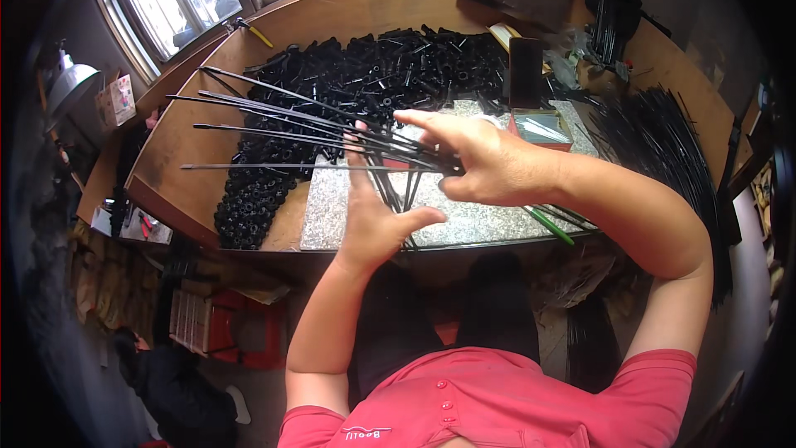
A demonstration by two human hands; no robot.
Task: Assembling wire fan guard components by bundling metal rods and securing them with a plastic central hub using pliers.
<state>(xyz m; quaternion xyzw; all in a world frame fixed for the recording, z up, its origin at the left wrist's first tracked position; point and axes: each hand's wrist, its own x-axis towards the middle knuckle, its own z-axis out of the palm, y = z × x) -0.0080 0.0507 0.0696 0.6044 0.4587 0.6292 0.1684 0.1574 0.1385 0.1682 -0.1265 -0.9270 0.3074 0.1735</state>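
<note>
A: What were the hands doing?

B: The right hand [489,168] was pinching a fan of thin black rods [290,120] at one end, its fingers [431,122] closed around the gathered ends near the middle of the view. The rods spread out leftward over the desk [182,158]. The left hand [375,220] stood open just below and against the bundle, palm flat, fingers straight and spread, holding nothing.

A: Which step did that look like?

B: Probably evening up or sorting the rods into one bundle. The next move seemed to call for the left hand to sweep the splayed rods together while the right kept its pinch firm.

A: What lay around them?

B: A grey speckled stone slab [481,220] sat on the desk under the hands. Behind it was a large heap of small black plastic fittings [365,75]. More black rods [663,149] lay piled at the right, and a green-handled tool [549,226] rested near the slab's front edge.
</note>
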